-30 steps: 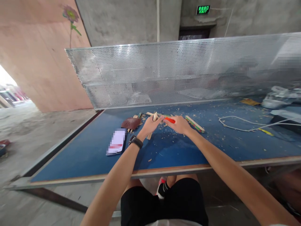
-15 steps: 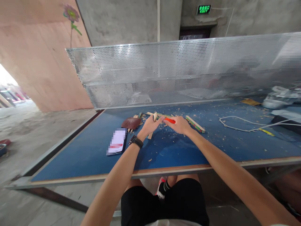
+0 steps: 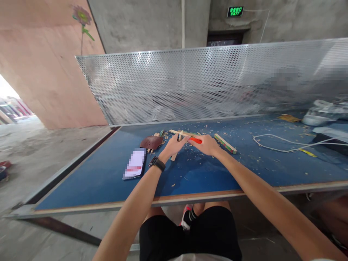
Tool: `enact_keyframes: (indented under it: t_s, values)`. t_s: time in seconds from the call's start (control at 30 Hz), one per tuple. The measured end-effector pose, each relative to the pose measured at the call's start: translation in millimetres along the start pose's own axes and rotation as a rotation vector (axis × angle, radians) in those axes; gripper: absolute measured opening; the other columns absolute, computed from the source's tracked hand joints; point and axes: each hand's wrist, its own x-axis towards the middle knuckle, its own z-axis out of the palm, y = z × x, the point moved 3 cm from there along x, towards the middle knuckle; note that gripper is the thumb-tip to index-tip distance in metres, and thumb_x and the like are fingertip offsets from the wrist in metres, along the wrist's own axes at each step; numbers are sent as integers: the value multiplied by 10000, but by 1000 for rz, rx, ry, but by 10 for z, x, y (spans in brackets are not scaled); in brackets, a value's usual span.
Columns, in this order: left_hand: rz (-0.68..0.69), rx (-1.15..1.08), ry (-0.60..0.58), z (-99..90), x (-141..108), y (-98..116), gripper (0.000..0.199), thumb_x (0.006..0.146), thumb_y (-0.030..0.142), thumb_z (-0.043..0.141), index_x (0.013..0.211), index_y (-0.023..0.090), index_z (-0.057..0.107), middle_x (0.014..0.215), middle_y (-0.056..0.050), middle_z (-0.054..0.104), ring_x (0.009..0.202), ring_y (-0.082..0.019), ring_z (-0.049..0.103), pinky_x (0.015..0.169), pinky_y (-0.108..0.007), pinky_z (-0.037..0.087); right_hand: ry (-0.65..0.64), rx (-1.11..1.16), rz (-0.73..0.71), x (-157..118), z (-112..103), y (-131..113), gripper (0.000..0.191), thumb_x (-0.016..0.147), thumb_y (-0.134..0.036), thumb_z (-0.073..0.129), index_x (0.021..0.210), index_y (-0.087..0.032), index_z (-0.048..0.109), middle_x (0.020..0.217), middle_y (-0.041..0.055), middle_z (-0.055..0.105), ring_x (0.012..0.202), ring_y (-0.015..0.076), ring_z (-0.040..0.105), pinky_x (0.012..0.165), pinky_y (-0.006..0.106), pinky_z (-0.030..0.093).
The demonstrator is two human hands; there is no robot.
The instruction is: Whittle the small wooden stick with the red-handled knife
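Observation:
My left hand (image 3: 174,145), with a dark watch (image 3: 157,163) on its wrist, is closed around a small pale wooden stick (image 3: 179,136), whose end pokes up past the fingers. My right hand (image 3: 208,145) grips an orange-handled knife (image 3: 195,140); its blade is hidden. The two hands meet, the left thumb close to the knife's front end. Just beyond them lie wooden strips (image 3: 174,131), and another strip (image 3: 173,157) lies under the left hand. A wooden strip with coloured sides (image 3: 225,143) rests right of my right hand.
A phone (image 3: 135,163) and a brown leather-like piece (image 3: 151,142) over several sticks lie at left. Wood shavings (image 3: 206,159) dot the blue table (image 3: 89,181). A white cable (image 3: 274,148), yellow tool (image 3: 308,153) and plastic bag (image 3: 323,110) are at right. Behind stands a perforated metal panel (image 3: 168,83).
The wooden stick in my left hand has tilted and its visible end looks different. Both hands stay in nearly the same place, still gripping the stick and the knife.

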Motion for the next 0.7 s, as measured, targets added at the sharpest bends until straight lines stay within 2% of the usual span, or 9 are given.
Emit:
enact_keyframes:
  t_s: [0.1, 0.37, 0.53, 0.7]
  values:
    - [34, -21, -39, 4, -22, 17, 390, 1001, 589, 627, 939, 221, 516, 651, 45, 538, 486, -106, 509, 486, -240, 399, 3, 20, -13, 3, 3, 17, 682, 963, -821, 478, 914, -234, 822, 724, 72, 719, 676, 231, 635, 606, 337, 340]
    - [45, -16, -68, -17, -21, 0, 415, 982, 613, 656, 1014, 213, 554, 667, 38, 578, 446, -106, 541, 438, -232, 432, -12, 43, -25, 2, 4, 33, 676, 950, -827, 504, 787, -223, 761, 643, 46, 652, 603, 199, 558, 591, 342, 317]
    - [44, -33, -106, -9, -25, -17, 447, 984, 640, 637, 1069, 206, 569, 669, 28, 606, 425, -110, 547, 418, -233, 430, -22, 67, -44, -4, -8, 23, 658, 960, -807, 504, 812, -222, 764, 665, 55, 663, 636, 208, 583, 612, 340, 338]
    - [14, -61, -163, 14, -49, -17, 442, 998, 641, 613, 1016, 203, 557, 637, 35, 600, 401, -107, 537, 410, -233, 426, -44, 40, -54, -10, -5, 19, 660, 965, -806, 489, 770, -223, 729, 650, 58, 655, 605, 200, 553, 579, 340, 301]
